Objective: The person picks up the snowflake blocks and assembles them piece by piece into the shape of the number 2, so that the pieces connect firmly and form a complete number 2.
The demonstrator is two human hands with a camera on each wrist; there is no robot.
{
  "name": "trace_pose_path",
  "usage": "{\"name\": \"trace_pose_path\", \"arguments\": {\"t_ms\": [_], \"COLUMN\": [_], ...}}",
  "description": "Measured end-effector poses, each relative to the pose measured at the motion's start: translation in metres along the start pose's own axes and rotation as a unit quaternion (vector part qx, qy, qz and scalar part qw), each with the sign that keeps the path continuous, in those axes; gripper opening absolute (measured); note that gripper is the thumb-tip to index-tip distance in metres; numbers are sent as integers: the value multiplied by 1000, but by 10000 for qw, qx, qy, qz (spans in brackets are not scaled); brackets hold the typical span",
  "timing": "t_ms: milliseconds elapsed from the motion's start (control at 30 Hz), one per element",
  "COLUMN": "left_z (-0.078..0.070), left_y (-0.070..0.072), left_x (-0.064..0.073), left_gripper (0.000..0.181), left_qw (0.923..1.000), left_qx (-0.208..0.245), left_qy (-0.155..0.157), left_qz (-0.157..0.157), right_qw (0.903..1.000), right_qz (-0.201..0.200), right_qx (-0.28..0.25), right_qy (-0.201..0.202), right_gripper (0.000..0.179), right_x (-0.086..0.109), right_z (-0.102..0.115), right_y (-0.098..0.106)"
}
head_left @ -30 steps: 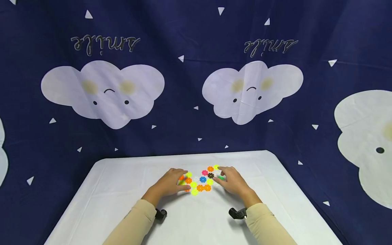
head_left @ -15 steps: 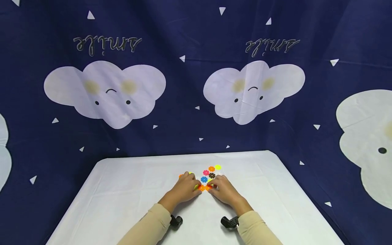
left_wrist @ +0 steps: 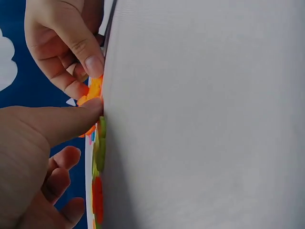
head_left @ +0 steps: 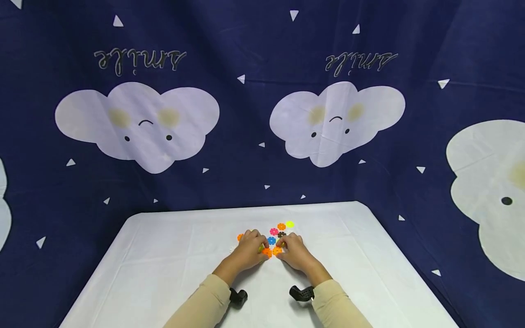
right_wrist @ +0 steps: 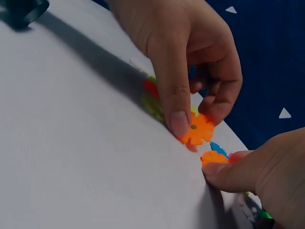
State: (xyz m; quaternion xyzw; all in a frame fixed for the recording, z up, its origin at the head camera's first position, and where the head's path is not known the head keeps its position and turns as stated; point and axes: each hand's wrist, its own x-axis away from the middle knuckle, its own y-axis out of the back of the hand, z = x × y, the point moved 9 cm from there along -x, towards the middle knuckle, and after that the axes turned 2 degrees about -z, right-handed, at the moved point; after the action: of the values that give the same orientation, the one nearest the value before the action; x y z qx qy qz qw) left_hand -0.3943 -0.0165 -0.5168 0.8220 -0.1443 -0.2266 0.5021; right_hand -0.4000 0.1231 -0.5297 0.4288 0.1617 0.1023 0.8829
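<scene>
My left hand [head_left: 247,250] pinches a flat orange flower-shaped disc [right_wrist: 201,130] with notched edges and a small centre hole. In the right wrist view it stands tilted between thumb and finger. Facing it, my right hand [head_left: 296,251] pinches a second orange flower-shaped disc [right_wrist: 213,157], its thumb on the near face. A narrow gap shows between the two discs in the head view. Beyond them lie a blue disc [head_left: 271,240], a pink disc [head_left: 274,232] and a dark brown disc [head_left: 281,234]. The left hand covers part of the pile.
At the back of the group lie another orange disc [head_left: 281,226] and a yellow disc [head_left: 290,224]. Yellow-green discs [right_wrist: 151,107] and a red disc [right_wrist: 150,88] sit beside the left hand. A white cloth covers the table [head_left: 156,269]; a dark blue cloud-printed curtain [head_left: 242,182] hangs behind.
Both hands have come inward from the two sides of the disc pile to its near middle. Each now pinches an orange disc; a second ago their fingers were spread around the pile.
</scene>
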Motion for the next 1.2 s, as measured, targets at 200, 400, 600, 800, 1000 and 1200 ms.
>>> {"name": "trace_pose_path", "arguments": {"t_ms": [200, 400, 600, 800, 1000, 1200], "left_z": [-5, 6, 21, 27, 30, 29], "left_y": [0, 9, 16, 19, 17, 15], "left_x": [4, 8, 9, 13, 14, 15], "left_gripper": [27, 22, 18, 18, 13, 15], "left_qw": [9952, 9726, 9535, 9388, 9218, 9031], "left_qx": [900, 2259, 2776, 3110, 3559, 4050], "left_qy": [-375, 25, 317, 409, 485, 393], "left_qz": [-82, -540, -1131, -1423, -1458, -1372], "right_qw": [9985, 9925, 9748, 9319, 9123, 8925], "right_qz": [-461, -726, -1289, -1356, -1001, -682], "right_qx": [-154, -482, -1709, -3364, -3964, -4433], "right_qy": [250, 858, 632, 45, -235, -483], "right_gripper": [33, 31, 23, 28, 36, 38], "right_x": [4, 14, 19, 19, 20, 20], "right_z": [6, 13, 8, -2, -5, -6], "right_y": [4, 4, 17, 20, 12, 5]}}
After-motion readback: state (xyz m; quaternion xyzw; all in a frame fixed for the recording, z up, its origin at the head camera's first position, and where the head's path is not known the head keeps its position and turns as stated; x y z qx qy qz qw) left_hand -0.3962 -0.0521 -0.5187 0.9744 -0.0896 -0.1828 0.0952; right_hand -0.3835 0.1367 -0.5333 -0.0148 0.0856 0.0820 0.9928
